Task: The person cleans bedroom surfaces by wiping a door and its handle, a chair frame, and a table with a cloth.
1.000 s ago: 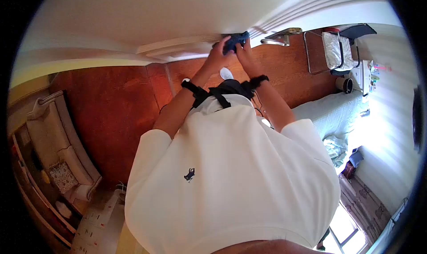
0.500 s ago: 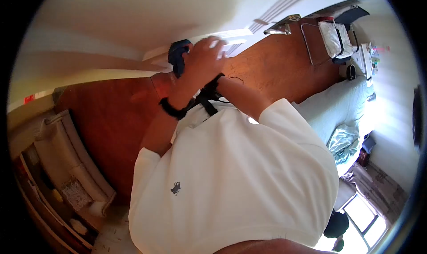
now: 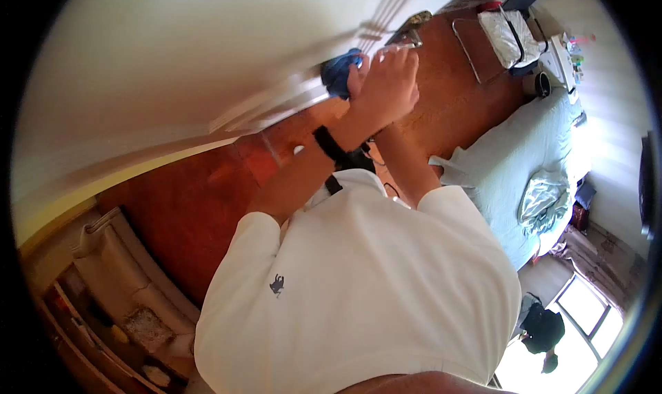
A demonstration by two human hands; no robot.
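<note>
My left hand (image 3: 386, 87) reaches up and forward with bent fingers, its back toward me. Against its left side sits a crumpled blue cloth (image 3: 338, 75), with a digit pressed over the cloth's edge. The cloth is beside the edge of a white door (image 3: 262, 104). Just above the fingertips is the metal door handle (image 3: 415, 38); contact with it cannot be made out. From the right, my right forearm (image 3: 407, 159) passes behind my left hand, which hides my right hand. A black band (image 3: 331, 146) is round my left wrist.
A bed with a pale green cover (image 3: 496, 159) stands to the right. Beyond it are a metal-framed chair (image 3: 507, 39) and a dark bin (image 3: 543, 84). A beige sofa (image 3: 127, 256) is at lower left on the reddish floor (image 3: 186, 201). Bright window (image 3: 583, 308) at lower right.
Both hands and the blue cloth have moved right, close to the door handle. The door and room have shifted in view. The fingers, blurred before, are now sharper and bent.
</note>
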